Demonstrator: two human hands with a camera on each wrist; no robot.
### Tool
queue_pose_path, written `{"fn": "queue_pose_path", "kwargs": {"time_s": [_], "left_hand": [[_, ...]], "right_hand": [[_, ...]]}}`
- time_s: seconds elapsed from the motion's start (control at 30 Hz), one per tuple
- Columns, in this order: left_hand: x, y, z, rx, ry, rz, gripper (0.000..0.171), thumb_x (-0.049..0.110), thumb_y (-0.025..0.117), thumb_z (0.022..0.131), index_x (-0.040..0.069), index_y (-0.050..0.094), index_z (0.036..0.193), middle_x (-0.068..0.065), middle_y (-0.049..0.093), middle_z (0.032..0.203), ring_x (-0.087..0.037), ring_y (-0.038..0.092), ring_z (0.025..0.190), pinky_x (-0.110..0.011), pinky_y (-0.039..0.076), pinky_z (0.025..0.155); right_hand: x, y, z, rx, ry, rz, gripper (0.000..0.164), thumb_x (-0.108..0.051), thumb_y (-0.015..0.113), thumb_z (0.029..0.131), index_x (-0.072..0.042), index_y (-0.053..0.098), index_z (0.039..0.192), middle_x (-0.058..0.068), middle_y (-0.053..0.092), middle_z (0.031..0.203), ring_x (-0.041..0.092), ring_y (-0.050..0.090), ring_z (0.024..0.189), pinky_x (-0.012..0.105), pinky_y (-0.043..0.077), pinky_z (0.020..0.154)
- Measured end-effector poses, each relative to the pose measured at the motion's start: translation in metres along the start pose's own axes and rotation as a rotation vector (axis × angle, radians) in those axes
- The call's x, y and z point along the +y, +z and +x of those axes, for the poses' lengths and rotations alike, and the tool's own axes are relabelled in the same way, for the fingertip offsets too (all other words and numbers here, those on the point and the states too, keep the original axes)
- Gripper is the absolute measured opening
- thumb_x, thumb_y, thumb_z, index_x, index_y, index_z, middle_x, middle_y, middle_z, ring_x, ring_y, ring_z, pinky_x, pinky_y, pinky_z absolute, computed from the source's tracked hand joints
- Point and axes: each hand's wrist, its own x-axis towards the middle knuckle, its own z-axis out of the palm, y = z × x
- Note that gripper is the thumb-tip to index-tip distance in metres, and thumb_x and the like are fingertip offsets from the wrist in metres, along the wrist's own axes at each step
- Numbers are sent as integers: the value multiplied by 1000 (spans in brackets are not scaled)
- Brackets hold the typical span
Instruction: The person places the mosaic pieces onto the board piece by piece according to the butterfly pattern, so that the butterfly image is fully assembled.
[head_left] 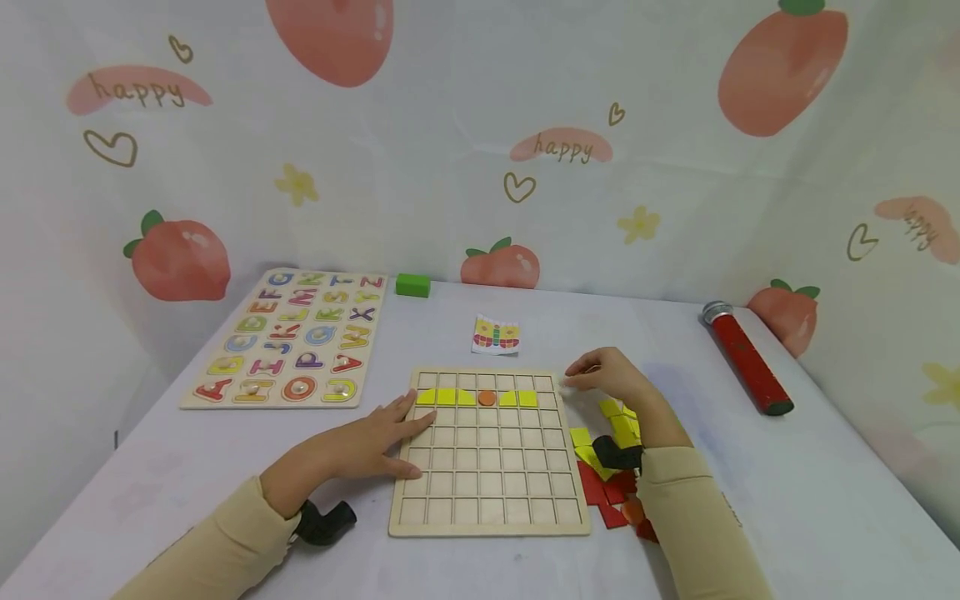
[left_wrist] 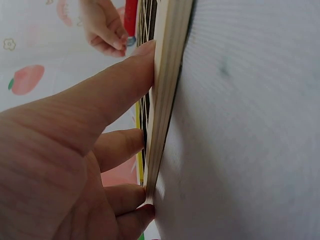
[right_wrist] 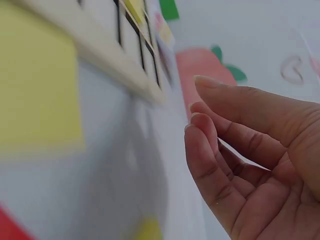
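A square wooden grid board (head_left: 491, 508) lies on the white table. Along one of its upper rows are several yellow pieces (head_left: 446, 397) and one orange round piece (head_left: 487, 398). My left hand (head_left: 367, 442) rests on the board's left side, fingers spread, fingertips at its edge. Just beyond the upper right corner of the board, my right hand (head_left: 613, 375) hovers with loosely bent fingers; nothing shows between its thumb and fingers (right_wrist: 200, 150) in the right wrist view. Loose yellow pieces (head_left: 581, 437) and red pieces (head_left: 590, 483) lie beside the board, partly hidden by the right wrist.
An alphabet puzzle board (head_left: 327, 363) with knobbed letters lies at the back left, a green block (head_left: 412, 286) near its far corner. Behind the grid board lies a small butterfly picture card (head_left: 496, 335). A red microphone (head_left: 750, 362) is at the right.
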Motion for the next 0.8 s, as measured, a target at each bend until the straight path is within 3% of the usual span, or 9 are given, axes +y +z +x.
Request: {"fn": "queue_pose_path", "kwargs": {"time_s": [0.17,0.4,0.63,0.8], "left_hand": [[-2,0,0,0,-5,11,81,51,65,80,24,29,147,-13,1,158,-35,4,145,-56,16,114],[-2,0,2,-3,-10,21,80,52,64,80,25,29,147,-12,0,158,-33,3,145,-54,15,115],[-2,1,1,-5,-8,18,81,52,64,80,23,29,147,-14,0,158,-37,5,144,-56,17,114],[-2,1,1,0,-5,23,82,52,64,80,24,29,147,-13,0,158,-37,5,144,-56,17,114]], "right_hand": [[16,-19,-6,51,102,-23,29,-21,65,88,2,66,105,12,64,98,18,59,81,28,50,73],[32,-35,-17,96,196,-19,35,-26,66,87,2,64,107,15,63,101,20,59,83,29,52,80],[47,-37,-23,104,257,-19,34,-20,66,87,4,62,110,18,63,105,21,56,86,36,49,87],[53,-35,-21,109,259,-20,28,-16,66,86,5,62,106,14,63,96,19,54,81,26,48,76]]}}
